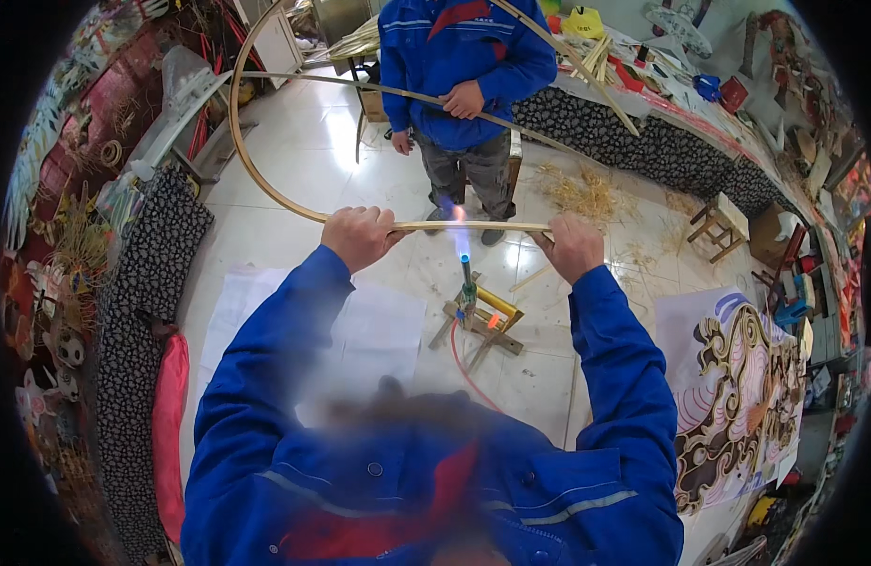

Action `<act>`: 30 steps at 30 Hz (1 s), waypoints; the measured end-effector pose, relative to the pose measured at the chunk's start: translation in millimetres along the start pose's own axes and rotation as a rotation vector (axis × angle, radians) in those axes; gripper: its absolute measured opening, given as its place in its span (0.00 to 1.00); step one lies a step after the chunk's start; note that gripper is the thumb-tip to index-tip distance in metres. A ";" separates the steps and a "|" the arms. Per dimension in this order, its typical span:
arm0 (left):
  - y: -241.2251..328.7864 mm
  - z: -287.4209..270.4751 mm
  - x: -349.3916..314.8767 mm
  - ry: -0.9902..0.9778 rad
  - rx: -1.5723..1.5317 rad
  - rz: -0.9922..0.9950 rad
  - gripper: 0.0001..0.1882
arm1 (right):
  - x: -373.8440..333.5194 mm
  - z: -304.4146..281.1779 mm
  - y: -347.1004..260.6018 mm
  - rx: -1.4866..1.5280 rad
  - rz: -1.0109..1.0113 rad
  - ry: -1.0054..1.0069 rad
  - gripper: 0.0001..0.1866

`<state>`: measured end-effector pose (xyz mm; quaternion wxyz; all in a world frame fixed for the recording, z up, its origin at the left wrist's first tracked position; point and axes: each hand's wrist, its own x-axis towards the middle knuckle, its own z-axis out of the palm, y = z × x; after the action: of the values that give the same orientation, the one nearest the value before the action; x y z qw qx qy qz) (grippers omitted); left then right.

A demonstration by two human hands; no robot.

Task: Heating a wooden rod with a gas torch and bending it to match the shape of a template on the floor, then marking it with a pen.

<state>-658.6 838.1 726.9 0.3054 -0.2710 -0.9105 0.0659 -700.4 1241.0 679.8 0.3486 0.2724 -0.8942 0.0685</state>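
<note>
A thin, pale bamboo strip (426,225) is stretched between my two hands at chest height. My left hand (360,239) is closed around it on the left. My right hand (574,247) pinches it on the right. To the left of my left hand the strip sweeps up into a wide curve (235,113) that leaves the top of the view. Below its middle stands a gas torch (468,283) on a low stand, nozzle upward. The torch's blue and orange flame (462,241) reaches the strip between my hands.
A person in a blue jacket (464,71) stands opposite, a hand near a long strip (398,91) crossing there. A red hose (462,363) runs from the torch. White sheets (379,330), shavings (586,193), a stool (718,226) and a patterned panel (737,396) lie around.
</note>
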 end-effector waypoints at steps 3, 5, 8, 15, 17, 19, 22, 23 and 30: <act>-5.7 0.9 -4.0 0.016 -0.004 -0.008 0.20 | 2.1 3.3 -12.2 0.012 0.042 -0.023 0.22; -9.3 1.2 -7.9 0.021 -0.011 -0.021 0.20 | 2.5 6.6 -20.6 0.018 0.047 -0.009 0.22; -14.6 1.1 -15.7 0.030 -0.029 -0.048 0.20 | 3.2 15.8 -32.1 0.040 0.059 0.019 0.22; -18.6 -4.9 -47.2 0.007 0.023 -0.183 0.21 | 16.3 19.3 -63.5 0.130 0.056 0.054 0.23; -17.6 -1.6 -54.8 0.021 0.014 -0.196 0.21 | 17.1 23.2 -67.2 0.141 0.056 0.051 0.23; -15.3 0.4 -60.1 0.036 0.006 -0.209 0.22 | 17.6 27.7 -69.5 0.151 0.055 0.050 0.23; -5.6 2.6 -62.4 0.040 -0.047 -0.270 0.22 | 16.1 29.2 -71.1 0.161 0.081 0.029 0.23; -2.3 2.9 -61.9 0.037 -0.065 -0.290 0.22 | 15.6 27.7 -70.2 0.156 0.097 0.027 0.23; 22.2 0.3 -32.4 0.014 -0.102 -0.349 0.23 | 9.8 7.6 -52.8 0.092 0.182 0.036 0.23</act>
<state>-627.1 839.6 703.4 0.3042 -0.1243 -0.9438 -0.0360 -682.6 1189.8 677.0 0.3438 0.2043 -0.9048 0.1459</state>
